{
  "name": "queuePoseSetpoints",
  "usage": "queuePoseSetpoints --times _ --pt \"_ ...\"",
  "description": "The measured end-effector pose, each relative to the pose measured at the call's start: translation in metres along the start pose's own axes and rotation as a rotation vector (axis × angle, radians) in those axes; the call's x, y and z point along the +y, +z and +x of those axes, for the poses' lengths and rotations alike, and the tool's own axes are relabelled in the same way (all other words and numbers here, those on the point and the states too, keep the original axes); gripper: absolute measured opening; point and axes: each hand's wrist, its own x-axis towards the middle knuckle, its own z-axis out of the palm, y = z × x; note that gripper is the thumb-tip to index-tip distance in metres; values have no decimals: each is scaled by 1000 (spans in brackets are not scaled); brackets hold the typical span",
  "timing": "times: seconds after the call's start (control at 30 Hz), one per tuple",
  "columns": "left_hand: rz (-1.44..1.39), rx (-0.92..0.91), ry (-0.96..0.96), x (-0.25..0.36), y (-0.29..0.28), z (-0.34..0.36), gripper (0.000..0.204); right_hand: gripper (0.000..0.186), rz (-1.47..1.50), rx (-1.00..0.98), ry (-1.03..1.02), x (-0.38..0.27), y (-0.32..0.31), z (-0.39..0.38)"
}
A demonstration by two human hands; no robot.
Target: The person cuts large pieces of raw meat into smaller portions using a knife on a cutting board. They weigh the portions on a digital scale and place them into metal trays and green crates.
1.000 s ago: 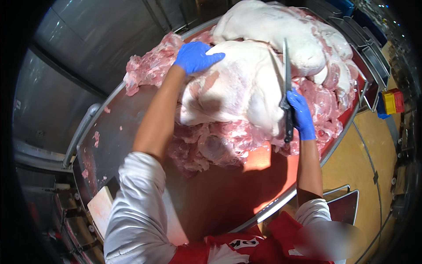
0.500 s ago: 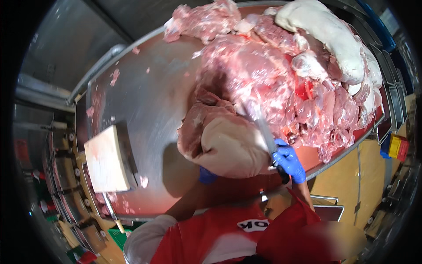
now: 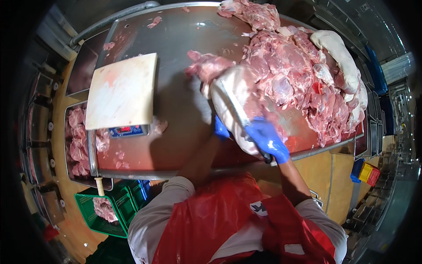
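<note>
A large piece of raw meat (image 3: pixel 234 104) with pale skin, likely pork, lies on the steel table in front of me, its ragged red end pointing to the far left. My right hand (image 3: pixel 267 139), blue-gloved and slightly blurred, is closed round the black handle of a knife (image 3: pixel 235 105). The long blade lies across the pale skin, its tip toward the far left. My left hand (image 3: pixel 221 128), also in a blue glove, touches the near-left side of the same piece; its fingers are hidden behind the meat.
A pile of raw meat (image 3: pixel 281 70) covers the table's right side, with a pale slab (image 3: pixel 338 55) on top. At left are a white board (image 3: pixel 125 92) on a scale (image 3: pixel 128 131), a tray of meat pieces (image 3: pixel 77 145), and a green crate (image 3: pixel 125 207) below the table edge.
The skin-covered piece has turned and shifted left, apart from more of the pile. Both hands have moved with it, the knife still in the right one. The whole view has shifted.
</note>
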Motion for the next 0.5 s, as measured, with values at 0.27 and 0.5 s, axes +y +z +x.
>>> queuePoseSetpoints --times 0.27,0.5 --pt "566 17 -135 172 10 -118 54 31 232 -127 128 1 115 -16" --pt "1595 432 269 155 8 -148 77 24 334 327 353 84 75 -96"
